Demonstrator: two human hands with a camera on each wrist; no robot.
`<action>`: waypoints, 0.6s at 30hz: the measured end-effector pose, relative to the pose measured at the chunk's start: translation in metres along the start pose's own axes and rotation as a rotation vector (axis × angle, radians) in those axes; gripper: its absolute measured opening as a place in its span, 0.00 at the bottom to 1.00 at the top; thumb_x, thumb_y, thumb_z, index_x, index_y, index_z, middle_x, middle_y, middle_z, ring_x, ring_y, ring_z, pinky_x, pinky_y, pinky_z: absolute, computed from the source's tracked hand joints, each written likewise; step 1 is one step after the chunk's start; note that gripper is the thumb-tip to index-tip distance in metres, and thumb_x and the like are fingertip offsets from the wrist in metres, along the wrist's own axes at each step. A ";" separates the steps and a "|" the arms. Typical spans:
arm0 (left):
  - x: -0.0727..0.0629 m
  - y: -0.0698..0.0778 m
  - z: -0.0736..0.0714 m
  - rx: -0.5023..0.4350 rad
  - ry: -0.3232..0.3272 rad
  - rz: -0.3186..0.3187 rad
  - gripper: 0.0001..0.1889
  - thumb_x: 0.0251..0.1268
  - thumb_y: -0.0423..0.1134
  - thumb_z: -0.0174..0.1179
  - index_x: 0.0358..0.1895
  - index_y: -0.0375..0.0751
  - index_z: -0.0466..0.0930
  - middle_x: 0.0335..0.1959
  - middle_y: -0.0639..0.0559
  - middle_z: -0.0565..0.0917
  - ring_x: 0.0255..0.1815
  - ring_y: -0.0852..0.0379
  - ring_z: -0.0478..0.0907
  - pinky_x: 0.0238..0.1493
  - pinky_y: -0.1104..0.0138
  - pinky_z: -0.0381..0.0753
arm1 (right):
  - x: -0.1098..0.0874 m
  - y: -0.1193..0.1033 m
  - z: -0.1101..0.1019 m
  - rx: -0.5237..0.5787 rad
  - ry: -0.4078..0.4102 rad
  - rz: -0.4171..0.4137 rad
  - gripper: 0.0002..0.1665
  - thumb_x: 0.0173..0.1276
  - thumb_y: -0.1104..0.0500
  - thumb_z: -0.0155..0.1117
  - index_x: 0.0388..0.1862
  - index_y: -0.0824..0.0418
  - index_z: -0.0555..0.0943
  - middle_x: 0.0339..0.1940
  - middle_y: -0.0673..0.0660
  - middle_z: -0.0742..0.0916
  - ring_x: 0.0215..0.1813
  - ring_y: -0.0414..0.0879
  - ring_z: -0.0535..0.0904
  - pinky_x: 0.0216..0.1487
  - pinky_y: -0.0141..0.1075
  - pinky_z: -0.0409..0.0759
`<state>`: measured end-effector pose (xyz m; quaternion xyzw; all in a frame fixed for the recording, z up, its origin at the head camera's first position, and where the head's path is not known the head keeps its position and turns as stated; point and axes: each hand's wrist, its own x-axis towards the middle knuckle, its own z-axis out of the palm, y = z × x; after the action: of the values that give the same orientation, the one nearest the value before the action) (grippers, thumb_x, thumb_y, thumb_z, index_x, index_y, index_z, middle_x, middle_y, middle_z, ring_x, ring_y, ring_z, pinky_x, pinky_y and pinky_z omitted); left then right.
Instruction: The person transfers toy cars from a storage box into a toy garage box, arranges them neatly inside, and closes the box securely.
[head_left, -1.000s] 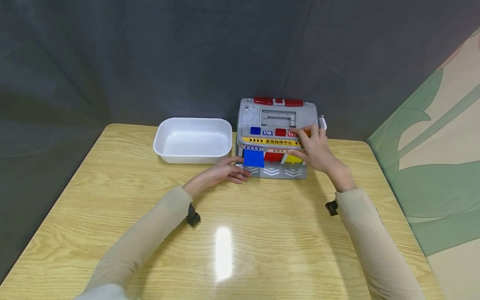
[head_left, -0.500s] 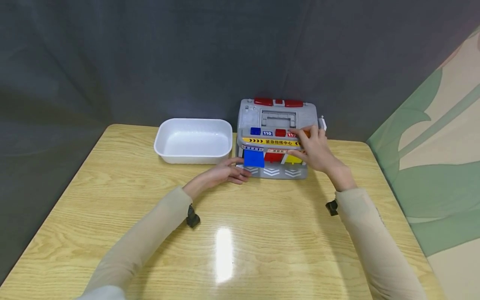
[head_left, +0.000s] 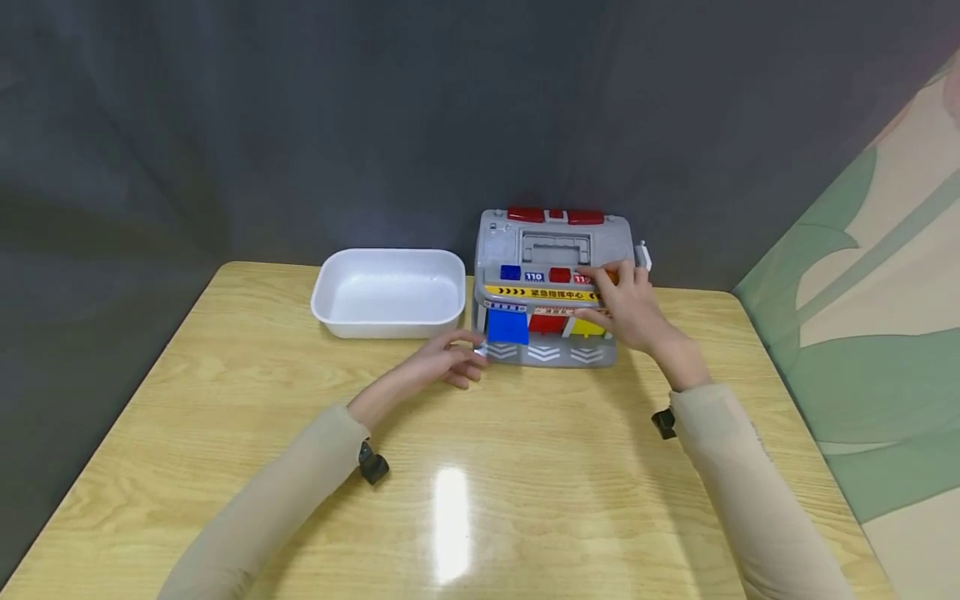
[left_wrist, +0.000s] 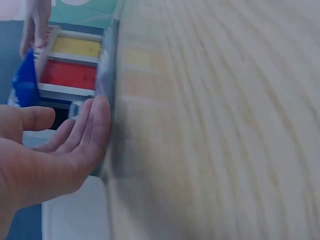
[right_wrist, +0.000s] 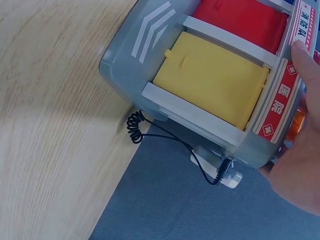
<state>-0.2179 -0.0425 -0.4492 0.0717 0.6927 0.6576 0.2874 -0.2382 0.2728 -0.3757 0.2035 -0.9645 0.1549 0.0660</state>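
Observation:
A grey toy garage stands at the back of the table, with blue, red and yellow doors in its front. The blue door is swung up and outward; the red door and yellow door are down. My right hand grips the roof's front right edge, thumb on the front sign and fingers on top. By the garage's front left corner is my left hand, its fingers loosely extended and thumb apart. Just beyond those fingers, a small pale-and-blue object, partly hidden, shows at the blue bay's opening.
A white plastic tub stands left of the garage. A black coiled cord hangs at the garage's right side, joined to a small white piece. Dark cloth rises behind the table.
My left hand has drawn back a little to the left and away from the blue door. The right hand keeps its grip on the roof edge. The head view has tilted slightly.

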 end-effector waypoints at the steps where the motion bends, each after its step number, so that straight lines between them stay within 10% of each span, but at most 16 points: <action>1: -0.004 0.002 0.000 0.006 0.007 0.014 0.20 0.74 0.30 0.46 0.66 0.34 0.65 0.53 0.31 0.79 0.45 0.41 0.81 0.44 0.56 0.83 | 0.000 -0.001 0.000 0.000 0.000 0.000 0.40 0.65 0.46 0.66 0.71 0.60 0.64 0.59 0.70 0.64 0.56 0.65 0.55 0.49 0.52 0.63; 7: -0.019 0.027 0.009 0.080 0.138 0.186 0.15 0.72 0.28 0.46 0.58 0.29 0.70 0.47 0.30 0.80 0.48 0.32 0.76 0.46 0.50 0.80 | 0.000 -0.001 -0.001 0.002 0.008 -0.004 0.39 0.65 0.48 0.67 0.70 0.61 0.65 0.58 0.70 0.64 0.55 0.65 0.56 0.47 0.51 0.62; 12: -0.022 0.056 0.027 0.438 0.367 0.419 0.12 0.66 0.28 0.54 0.51 0.29 0.73 0.42 0.39 0.77 0.46 0.43 0.71 0.47 0.62 0.72 | 0.000 0.000 -0.002 0.016 -0.009 -0.002 0.40 0.64 0.48 0.68 0.69 0.62 0.65 0.58 0.70 0.64 0.55 0.66 0.55 0.47 0.52 0.61; 18: -0.008 0.080 0.037 0.783 0.405 0.397 0.29 0.66 0.39 0.61 0.67 0.36 0.63 0.59 0.38 0.64 0.60 0.43 0.57 0.58 0.52 0.62 | 0.002 -0.001 -0.001 0.042 -0.022 0.016 0.39 0.64 0.47 0.68 0.69 0.60 0.65 0.58 0.70 0.64 0.55 0.64 0.55 0.46 0.50 0.62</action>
<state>-0.2153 -0.0039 -0.3696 0.1756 0.9032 0.3903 -0.0329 -0.2393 0.2718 -0.3743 0.1988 -0.9633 0.1734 0.0498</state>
